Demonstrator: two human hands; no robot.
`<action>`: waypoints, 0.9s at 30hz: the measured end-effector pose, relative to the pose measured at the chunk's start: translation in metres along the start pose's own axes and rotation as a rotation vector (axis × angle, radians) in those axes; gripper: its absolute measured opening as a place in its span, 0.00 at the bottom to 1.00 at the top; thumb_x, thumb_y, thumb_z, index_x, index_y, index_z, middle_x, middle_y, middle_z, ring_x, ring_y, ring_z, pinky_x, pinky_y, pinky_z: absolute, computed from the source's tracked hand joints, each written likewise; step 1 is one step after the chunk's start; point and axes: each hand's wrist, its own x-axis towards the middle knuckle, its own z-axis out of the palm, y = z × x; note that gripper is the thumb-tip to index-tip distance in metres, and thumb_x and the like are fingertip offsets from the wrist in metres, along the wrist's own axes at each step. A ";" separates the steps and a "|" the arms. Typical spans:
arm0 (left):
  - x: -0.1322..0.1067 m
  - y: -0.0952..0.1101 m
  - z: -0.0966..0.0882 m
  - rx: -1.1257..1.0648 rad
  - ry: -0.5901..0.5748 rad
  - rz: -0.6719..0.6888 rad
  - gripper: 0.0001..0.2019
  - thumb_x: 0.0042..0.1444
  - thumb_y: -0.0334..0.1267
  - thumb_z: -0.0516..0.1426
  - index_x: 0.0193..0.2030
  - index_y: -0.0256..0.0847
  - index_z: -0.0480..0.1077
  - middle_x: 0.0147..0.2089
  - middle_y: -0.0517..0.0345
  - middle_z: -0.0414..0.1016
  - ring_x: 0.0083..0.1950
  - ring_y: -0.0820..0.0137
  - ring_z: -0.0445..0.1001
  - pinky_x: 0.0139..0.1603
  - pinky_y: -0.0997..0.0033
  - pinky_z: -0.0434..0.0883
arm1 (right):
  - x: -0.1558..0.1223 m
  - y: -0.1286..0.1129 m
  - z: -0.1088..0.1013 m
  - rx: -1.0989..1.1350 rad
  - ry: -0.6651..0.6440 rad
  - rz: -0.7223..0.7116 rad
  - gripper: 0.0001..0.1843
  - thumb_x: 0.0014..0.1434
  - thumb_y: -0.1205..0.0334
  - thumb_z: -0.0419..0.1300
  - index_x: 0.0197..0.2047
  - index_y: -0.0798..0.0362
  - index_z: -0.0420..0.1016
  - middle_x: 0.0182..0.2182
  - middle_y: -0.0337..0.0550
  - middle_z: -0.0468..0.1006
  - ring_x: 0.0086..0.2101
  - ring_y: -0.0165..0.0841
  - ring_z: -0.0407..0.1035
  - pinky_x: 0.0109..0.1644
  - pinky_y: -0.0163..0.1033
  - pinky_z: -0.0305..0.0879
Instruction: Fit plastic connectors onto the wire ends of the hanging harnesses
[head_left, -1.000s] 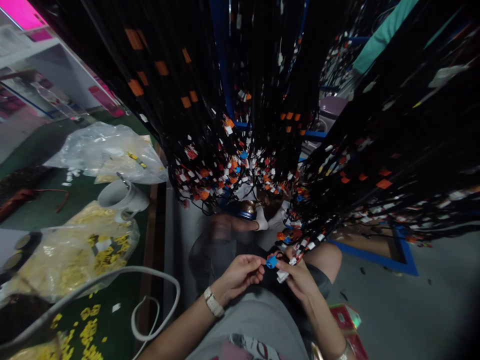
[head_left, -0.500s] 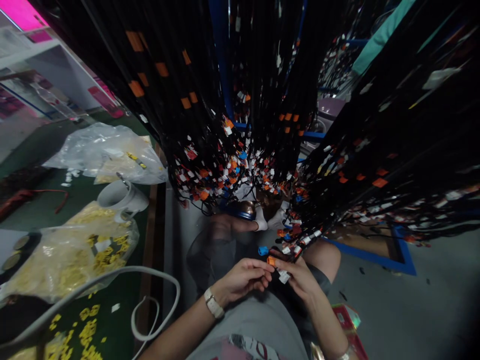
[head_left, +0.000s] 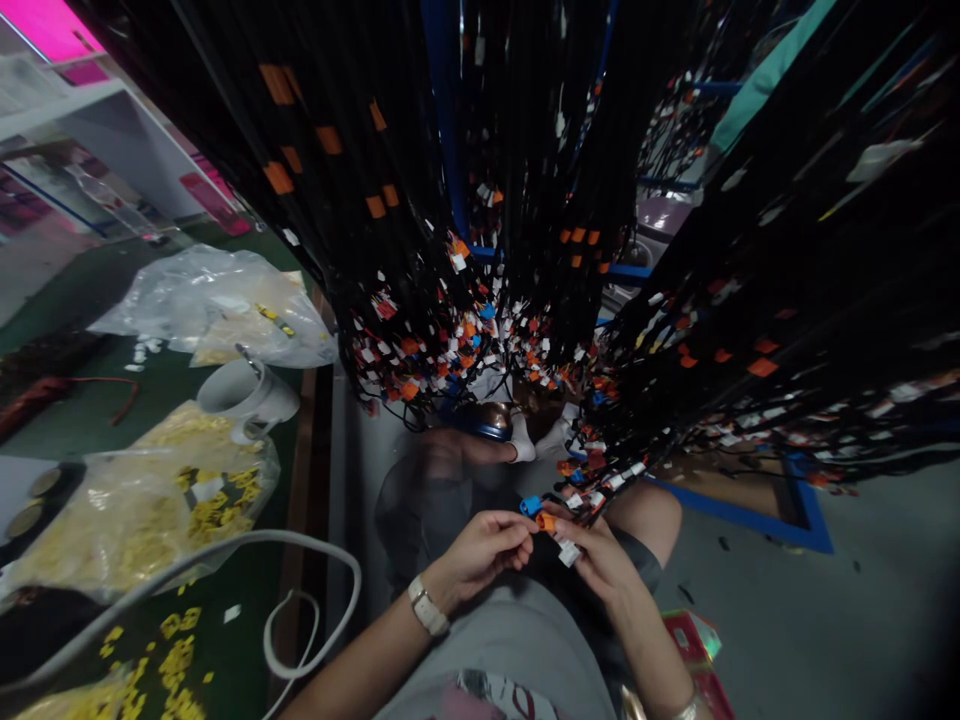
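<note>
An orange connector [head_left: 547, 522] is pinched between the thumb and fingers of my right hand [head_left: 598, 562], with its end facing left. A white connector [head_left: 568, 552] hangs just below it at the same hand. Just left of the orange connector is my left hand [head_left: 489, 548], fingers curled and tips pressed together; whatever they hold is too small to make out. A blue connector [head_left: 530, 505] sticks out right above the orange one. Dark wires run from these connectors up to the right into a hanging bundle [head_left: 622, 478].
Thick black wire harnesses [head_left: 300, 230] with many coloured connectors hang ahead. On the green bench [head_left: 247, 640] at left lie a bag of yellow pieces [head_left: 120, 510], a white cup [head_left: 247, 395], another plastic bag [head_left: 225, 300] and a white cable [head_left: 352, 570]. A blue frame [head_left: 810, 520] stands at right.
My left hand has drawn back slightly left from the orange connector, its fingers curling in more. My right hand keeps its grip, and the blue connector has shifted a little to the right.
</note>
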 end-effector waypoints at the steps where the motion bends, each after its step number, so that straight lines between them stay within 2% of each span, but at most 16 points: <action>1: 0.000 0.001 0.001 -0.007 0.001 0.000 0.15 0.48 0.38 0.65 0.39 0.29 0.74 0.28 0.54 0.73 0.26 0.78 0.70 0.28 0.80 0.66 | 0.000 0.000 0.000 0.003 -0.005 0.000 0.27 0.36 0.62 0.73 0.42 0.44 0.74 0.35 0.40 0.81 0.37 0.43 0.74 0.47 0.48 0.67; 7: 0.001 -0.001 0.003 -0.025 0.029 -0.016 0.13 0.46 0.37 0.66 0.36 0.31 0.72 0.32 0.51 0.75 0.29 0.75 0.73 0.31 0.78 0.68 | 0.003 0.003 -0.003 0.017 -0.010 0.015 0.26 0.37 0.63 0.72 0.43 0.47 0.74 0.36 0.41 0.81 0.35 0.40 0.74 0.45 0.46 0.67; 12: 0.006 -0.005 0.000 -0.027 0.059 0.024 0.10 0.45 0.35 0.65 0.31 0.31 0.71 0.27 0.57 0.70 0.25 0.80 0.67 0.26 0.81 0.64 | 0.003 0.003 -0.004 -0.021 -0.018 0.033 0.20 0.38 0.63 0.72 0.38 0.49 0.77 0.34 0.43 0.81 0.34 0.38 0.74 0.42 0.42 0.67; 16: 0.007 -0.003 0.002 -0.054 0.095 0.008 0.08 0.45 0.34 0.63 0.29 0.32 0.69 0.26 0.58 0.69 0.23 0.80 0.65 0.25 0.80 0.63 | 0.001 0.001 -0.002 -0.035 0.009 0.029 0.19 0.37 0.63 0.73 0.35 0.51 0.77 0.34 0.43 0.81 0.33 0.36 0.73 0.40 0.40 0.67; 21: 0.008 -0.003 0.002 -0.036 0.152 -0.059 0.08 0.42 0.31 0.62 0.32 0.32 0.72 0.24 0.60 0.68 0.23 0.80 0.65 0.24 0.81 0.60 | 0.000 0.001 0.002 -0.038 0.056 0.036 0.23 0.35 0.62 0.74 0.38 0.51 0.75 0.30 0.41 0.80 0.30 0.33 0.72 0.36 0.37 0.67; 27: 0.010 -0.009 -0.002 -0.007 0.135 -0.082 0.10 0.43 0.33 0.64 0.33 0.30 0.74 0.27 0.57 0.72 0.24 0.80 0.67 0.24 0.82 0.62 | 0.001 0.003 0.008 -0.065 0.139 -0.029 0.23 0.37 0.58 0.74 0.37 0.53 0.73 0.28 0.40 0.79 0.26 0.28 0.69 0.27 0.31 0.63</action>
